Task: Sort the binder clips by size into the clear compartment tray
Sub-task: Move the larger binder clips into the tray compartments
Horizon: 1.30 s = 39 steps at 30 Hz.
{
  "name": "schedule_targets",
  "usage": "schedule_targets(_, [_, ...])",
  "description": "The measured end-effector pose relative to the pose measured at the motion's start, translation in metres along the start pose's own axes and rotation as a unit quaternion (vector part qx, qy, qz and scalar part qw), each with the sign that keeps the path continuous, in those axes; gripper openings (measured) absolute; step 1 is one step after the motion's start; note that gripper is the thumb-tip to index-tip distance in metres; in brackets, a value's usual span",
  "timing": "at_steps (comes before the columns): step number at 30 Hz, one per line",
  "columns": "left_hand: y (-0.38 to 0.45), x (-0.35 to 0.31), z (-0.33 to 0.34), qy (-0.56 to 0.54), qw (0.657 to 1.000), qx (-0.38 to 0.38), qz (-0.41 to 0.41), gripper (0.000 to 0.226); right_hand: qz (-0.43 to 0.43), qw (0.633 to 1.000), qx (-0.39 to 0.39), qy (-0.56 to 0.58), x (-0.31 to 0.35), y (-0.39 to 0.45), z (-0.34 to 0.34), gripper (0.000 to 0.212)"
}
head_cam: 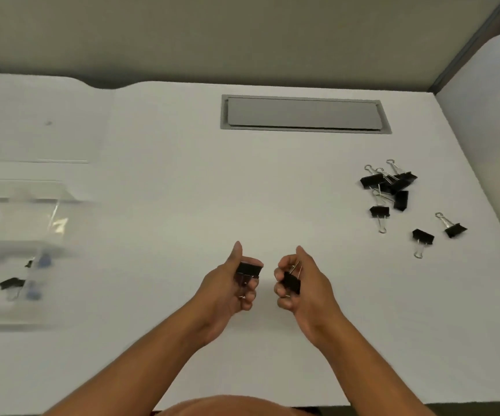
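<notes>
While mid-desk, hands unobstructed.

Single head cam, looks fwd and down over white desk, hands close, left edge prob motion-blurred

Two black binder clips are held above the desk, a loose pile lies far right, the blurred clear compartment tray left, holding one clip

From my hands, bare tabletop lies open from ten to one o'clock. Loose binder clips crowd two o'clock; the clear tray blocks nine o'clock at the left edge.
</notes>
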State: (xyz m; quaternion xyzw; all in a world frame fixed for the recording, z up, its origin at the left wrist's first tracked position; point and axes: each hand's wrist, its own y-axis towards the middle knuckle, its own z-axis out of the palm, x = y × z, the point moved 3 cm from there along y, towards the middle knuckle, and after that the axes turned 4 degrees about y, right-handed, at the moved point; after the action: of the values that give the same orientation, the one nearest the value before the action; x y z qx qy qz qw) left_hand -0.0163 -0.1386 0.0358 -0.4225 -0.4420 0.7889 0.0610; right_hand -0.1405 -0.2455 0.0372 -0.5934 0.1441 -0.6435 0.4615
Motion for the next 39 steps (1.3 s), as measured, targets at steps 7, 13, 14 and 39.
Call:
schedule_targets(7, [-0.060, -0.019, -0.137, -0.008, 0.991, -0.075, 0.112, 0.039, -0.019, 0.977, 0.077, -0.197, -0.049, -0.023, 0.142, 0.045])
schedule_targets(13, [-0.097, -0.079, -0.290, 0.212, 0.859, -0.340, 0.320, 0.034, 0.002, 0.932, 0.146, -0.331, -0.097, -0.036, 0.242, 0.057])
schedule_targets(14, [-0.099, -0.090, -0.318, 0.252, 0.822, -0.388, 0.333, 0.040, 0.005, 0.922, 0.159, -0.354, -0.103, -0.038, 0.255, 0.055])
schedule_targets(39, [-0.107, -0.029, -0.404, 0.377, 0.731, -0.469, 0.322, 0.036, -0.391, 0.465, 0.325, -0.725, -0.103, 0.046, 0.555, 0.048])
